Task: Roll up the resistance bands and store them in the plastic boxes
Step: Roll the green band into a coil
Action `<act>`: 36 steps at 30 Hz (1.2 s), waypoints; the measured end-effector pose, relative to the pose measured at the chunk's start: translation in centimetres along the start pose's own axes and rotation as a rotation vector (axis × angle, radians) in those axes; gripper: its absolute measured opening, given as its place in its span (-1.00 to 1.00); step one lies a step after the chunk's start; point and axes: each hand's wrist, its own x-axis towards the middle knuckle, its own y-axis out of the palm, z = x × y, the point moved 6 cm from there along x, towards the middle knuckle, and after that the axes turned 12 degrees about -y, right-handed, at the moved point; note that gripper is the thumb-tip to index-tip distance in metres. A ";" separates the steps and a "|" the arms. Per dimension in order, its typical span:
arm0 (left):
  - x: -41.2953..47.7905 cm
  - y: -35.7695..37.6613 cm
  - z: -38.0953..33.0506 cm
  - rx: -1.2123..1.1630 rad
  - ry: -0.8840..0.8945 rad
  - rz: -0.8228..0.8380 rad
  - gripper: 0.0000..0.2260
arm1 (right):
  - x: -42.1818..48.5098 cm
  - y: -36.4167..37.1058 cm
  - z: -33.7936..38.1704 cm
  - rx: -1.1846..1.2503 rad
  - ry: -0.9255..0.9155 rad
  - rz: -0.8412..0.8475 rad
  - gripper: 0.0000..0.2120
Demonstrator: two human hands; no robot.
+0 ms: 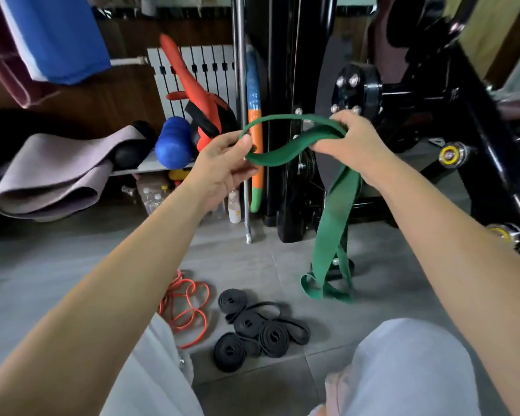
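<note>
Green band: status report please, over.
Left hand pinches green band, right hand grips it. Band unrolled, tail hanging toward floor. No box in view.

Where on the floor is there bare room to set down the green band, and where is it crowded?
The floor is bare left of the orange band, in front of the folded mat. A smaller bare patch sits between the black rolls and the hanging tail of the green band. Crowded: around the bottles and machine base.

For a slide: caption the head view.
Left hand and right hand grip a green band; rolled black bands lie on the floor.
</note>
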 end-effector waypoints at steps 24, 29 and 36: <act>-6.9 -0.1 13.2 0.035 -0.417 0.162 -0.71 | -15.7 9.2 -9.6 0.253 0.187 0.386 -0.62; -7.2 -1.6 12.5 1.090 -0.266 0.063 -0.52 | -15.2 9.4 -8.5 -0.043 0.149 0.512 -0.62; -7.6 2.5 13.3 1.550 -0.086 0.202 -0.33 | -15.8 11.6 -6.1 -0.288 0.057 0.638 -0.79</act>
